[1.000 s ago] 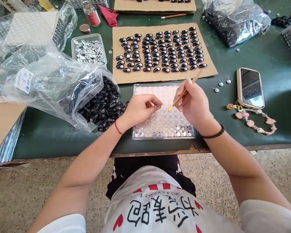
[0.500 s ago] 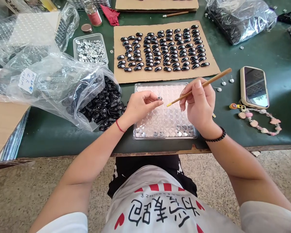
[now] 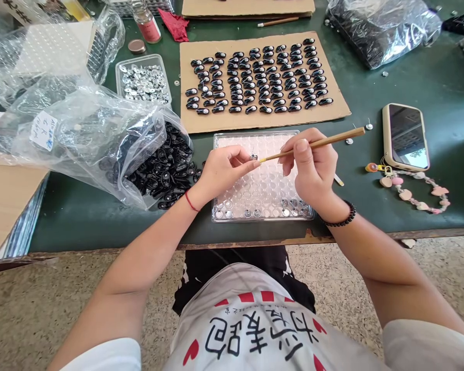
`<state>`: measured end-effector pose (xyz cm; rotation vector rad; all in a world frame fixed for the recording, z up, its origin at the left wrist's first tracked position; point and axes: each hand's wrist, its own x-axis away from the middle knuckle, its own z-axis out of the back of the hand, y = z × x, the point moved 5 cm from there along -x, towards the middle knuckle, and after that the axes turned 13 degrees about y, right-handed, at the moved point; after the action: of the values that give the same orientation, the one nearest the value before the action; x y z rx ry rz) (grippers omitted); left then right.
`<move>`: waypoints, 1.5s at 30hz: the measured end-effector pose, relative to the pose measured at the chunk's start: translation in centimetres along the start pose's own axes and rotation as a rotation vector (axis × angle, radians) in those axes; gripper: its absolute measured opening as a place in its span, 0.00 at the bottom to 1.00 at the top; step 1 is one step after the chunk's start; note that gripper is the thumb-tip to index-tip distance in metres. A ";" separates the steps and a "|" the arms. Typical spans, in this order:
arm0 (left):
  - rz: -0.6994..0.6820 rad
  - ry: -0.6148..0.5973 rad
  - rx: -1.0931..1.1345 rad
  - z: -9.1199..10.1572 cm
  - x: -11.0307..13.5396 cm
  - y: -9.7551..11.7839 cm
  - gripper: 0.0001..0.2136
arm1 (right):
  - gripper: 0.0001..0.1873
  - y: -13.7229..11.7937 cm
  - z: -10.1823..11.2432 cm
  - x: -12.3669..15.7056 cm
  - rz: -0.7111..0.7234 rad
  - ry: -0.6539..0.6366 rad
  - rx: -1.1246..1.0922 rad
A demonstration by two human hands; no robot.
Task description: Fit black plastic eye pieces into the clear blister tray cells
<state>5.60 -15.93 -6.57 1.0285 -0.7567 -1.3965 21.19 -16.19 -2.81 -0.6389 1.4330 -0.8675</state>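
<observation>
Between the thumb and fingers of my left hand (image 3: pixel 229 167) is a small round metal disc with a thin wire pin (image 3: pixel 254 156). My right hand (image 3: pixel 313 165) grips a thin wooden stick (image 3: pixel 320 142) like a pen, its yellow tip at the left thumb, close to the disc. Whether the tip touches the disc I cannot tell. Both hands are above a clear plastic tray (image 3: pixel 263 220) of round cells on a pinkish base. Several discs with pins (image 3: pixel 294 206) sit in its near rows.
Black oval parts (image 3: pixel 166 170) spill from a plastic bag (image 3: pixel 81 139) at left. Behind it is a box of metal discs (image 3: pixel 145 82). Rows of black parts lie on cardboard (image 3: pixel 201 123). A phone (image 3: pixel 406 136) with a beaded strap lies right. Loose pinned discs (image 3: pixel 349 141) are near the right hand.
My right hand has moved slightly left and down, bringing the stick's yellow tip up to the left thumb beside the disc. The left hand has hardly moved.
</observation>
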 end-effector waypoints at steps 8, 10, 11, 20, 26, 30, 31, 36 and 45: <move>-0.035 0.001 -0.001 -0.1 0.2 0.3 0.15 | 0.18 0.3 -0.2 0.1 -0.003 -0.050 0.056; -0.039 0.005 -0.007 -0.1 0.2 0.3 0.16 | 0.16 0.2 -0.3 0.2 0.019 -0.076 0.063; -0.039 0.008 -0.010 0.0 0.2 0.3 0.16 | 0.16 0.2 -0.4 0.2 0.034 -0.094 0.068; 0.155 -0.091 0.263 -0.3 0.2 0.2 0.16 | 0.16 0.0 -0.2 0.3 0.036 -0.054 0.031; 0.317 -0.163 0.524 -0.7 0.2 -0.4 0.16 | 0.17 0.1 0.1 -0.1 -0.073 -0.017 -0.071; 0.331 -0.096 0.484 -0.2 -0.3 -1.1 0.15 | 0.17 0.5 0.6 -0.4 -0.118 0.079 -0.121; 0.321 -0.073 0.468 -0.1 -0.4 -1.2 0.15 | 0.17 0.6 0.7 -0.5 -0.125 0.112 -0.127; 0.252 -0.061 0.407 0.1 -0.3 -0.8 0.15 | 0.16 0.7 0.9 -0.6 -0.122 0.134 -0.157; 0.182 0.041 0.325 2.3 -1.3 -0.5 0.14 | 0.17 0.0 0.7 -0.6 -0.063 0.084 -0.162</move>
<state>3.21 -14.89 -5.88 1.2015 -1.0424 -1.1152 21.89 -15.77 -2.47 -0.7808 1.5772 -0.8411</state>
